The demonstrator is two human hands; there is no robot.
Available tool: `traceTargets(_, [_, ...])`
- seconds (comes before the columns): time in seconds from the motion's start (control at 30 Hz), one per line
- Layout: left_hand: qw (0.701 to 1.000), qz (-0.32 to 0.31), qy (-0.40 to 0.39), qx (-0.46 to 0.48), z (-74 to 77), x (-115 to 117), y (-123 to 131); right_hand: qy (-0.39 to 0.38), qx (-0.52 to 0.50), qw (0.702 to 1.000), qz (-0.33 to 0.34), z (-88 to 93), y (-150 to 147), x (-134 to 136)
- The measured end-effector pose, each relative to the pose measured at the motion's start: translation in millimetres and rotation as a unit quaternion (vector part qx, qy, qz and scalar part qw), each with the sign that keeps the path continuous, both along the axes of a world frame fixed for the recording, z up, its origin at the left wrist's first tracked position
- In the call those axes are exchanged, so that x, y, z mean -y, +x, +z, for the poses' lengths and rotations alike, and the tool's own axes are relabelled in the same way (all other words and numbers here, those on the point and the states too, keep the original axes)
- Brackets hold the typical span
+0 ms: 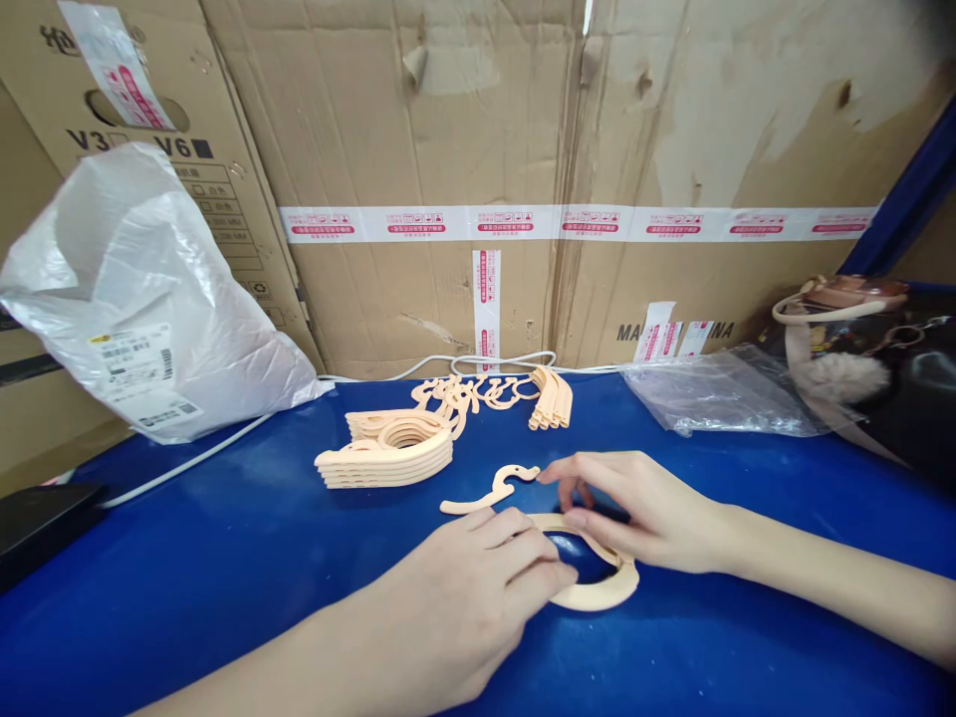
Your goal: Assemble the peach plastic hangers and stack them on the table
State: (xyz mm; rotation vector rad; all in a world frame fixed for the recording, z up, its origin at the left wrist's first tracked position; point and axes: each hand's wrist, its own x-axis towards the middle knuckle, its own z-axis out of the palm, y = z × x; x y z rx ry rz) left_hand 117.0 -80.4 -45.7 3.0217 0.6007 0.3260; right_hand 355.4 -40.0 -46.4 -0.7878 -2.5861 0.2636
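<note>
A pale peach, flat plastic ring-shaped piece (597,588) lies on the blue table (224,558) near me. My left hand (463,597) rests on its left side with fingers laid together over the rim. My right hand (634,508) pinches its upper right edge between thumb and fingers. A hook-shaped peach piece (489,491) lies just beyond, its end close to my right fingertips. Further back sits a stack of like pieces (388,453), with loose hooks (463,396) and a small bundle of curved strips (551,398) behind.
Large cardboard boxes (523,169) wall off the back. A white plastic bag (141,299) lies at left, a clear bag (717,393) at right, beside a dark bag with a fur pompom (843,373). A white cable (186,460) runs along the back; a black object (37,523) sits far left.
</note>
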Motion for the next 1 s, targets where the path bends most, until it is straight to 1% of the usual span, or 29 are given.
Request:
traceTargets(0.1, [0.999,-0.015,-0.039,0.007,1.9,-3,-4,0.019,0.009,0.999,-0.048,2.1,-4,-11])
traceTargets(0.13, [0.999,-0.014,-0.043,0.013,2.2,-4,-5,0.035,0.023,0.997,-0.060,1.6,-6,-15])
traceTargets(0.2, [0.999,0.004,-0.026,0.029,2.4,-6,-7,0.058,0.058,0.994,-0.070,-0.5,-10,-23])
traceTargets(0.27, [0.998,0.047,0.004,0.045,3.0,-7,-7,0.063,0.071,0.993,-0.072,-2.3,-14,-28])
traceTargets(0.33, [0.992,0.114,0.013,0.053,4.7,-4,-4,0.047,0.052,0.994,-0.079,-1.6,-16,-31])
traceTargets(0.43, [0.973,0.224,-0.034,0.038,9.2,3,3,-0.001,-0.026,0.994,-0.103,5.2,-13,-30])
traceTargets(0.5, [0.960,0.268,-0.073,0.015,12.8,5,7,-0.039,-0.107,0.986,-0.120,11.6,-7,-27])
traceTargets(0.53, [0.957,0.278,-0.088,0.007,14.6,6,8,-0.060,-0.154,0.978,-0.129,14.6,-4,-26])
traceTargets(0.6, [0.953,0.282,-0.108,-0.002,17.9,4,10,-0.103,-0.243,0.953,-0.146,19.2,3,-23])
traceTargets(0.67, [0.954,0.277,-0.111,-0.007,19.6,-1,11,-0.146,-0.308,0.926,-0.162,21.0,9,-21])
traceTargets(0.73, [0.962,0.262,-0.072,-0.030,18.2,-9,10,-0.199,-0.341,0.903,-0.168,20.1,11,-20])
traceTargets(0.8, [0.969,0.240,0.013,-0.062,13.6,-17,9,-0.250,-0.348,0.889,-0.163,17.2,11,-21])
traceTargets(0.83, [0.969,0.226,0.060,-0.072,10.5,-21,8,-0.268,-0.338,0.888,-0.159,15.3,11,-21])
traceTargets(0.87, [0.969,0.213,0.101,-0.075,7.2,-25,7,-0.275,-0.314,0.896,-0.153,13.4,10,-21])
traceTargets(0.93, [0.969,0.180,0.157,-0.064,1.0,-31,6,-0.253,-0.231,0.929,-0.142,9.9,8,-18])
traceTargets(1.0, [0.970,0.149,0.187,-0.051,-3.4,-35,4,-0.202,-0.118,0.963,-0.138,7.3,5,-11])
